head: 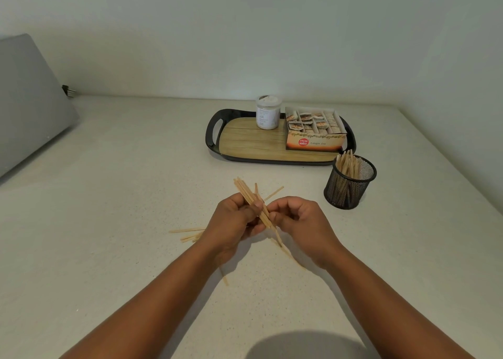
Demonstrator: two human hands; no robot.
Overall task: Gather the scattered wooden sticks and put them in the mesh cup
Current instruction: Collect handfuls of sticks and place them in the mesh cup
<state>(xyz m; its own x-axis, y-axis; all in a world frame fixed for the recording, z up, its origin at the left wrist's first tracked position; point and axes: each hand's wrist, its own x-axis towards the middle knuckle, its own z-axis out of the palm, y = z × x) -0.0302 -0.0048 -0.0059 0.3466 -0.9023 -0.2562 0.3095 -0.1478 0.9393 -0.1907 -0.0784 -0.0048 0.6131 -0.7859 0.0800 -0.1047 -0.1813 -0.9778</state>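
A bundle of thin wooden sticks [246, 191] stands tilted above the counter, held in my left hand [234, 222]. My right hand [299, 222] meets it from the right, fingertips pinching the same bundle. Loose sticks [187, 234] lie flat on the counter left of my left wrist, one more stick [224, 278] lies under my left forearm, and others [288, 252] run beneath my right hand. The black mesh cup [349, 185] stands to the right of my hands, holding several upright sticks.
Behind the cup lies a black-rimmed tray [215, 140] with a wooden face, carrying a white jar [268, 112] and an open box of tea bags [314, 129]. A grey slanted object [30, 99] leans at the far left. The wall runs along the counter's back edge.
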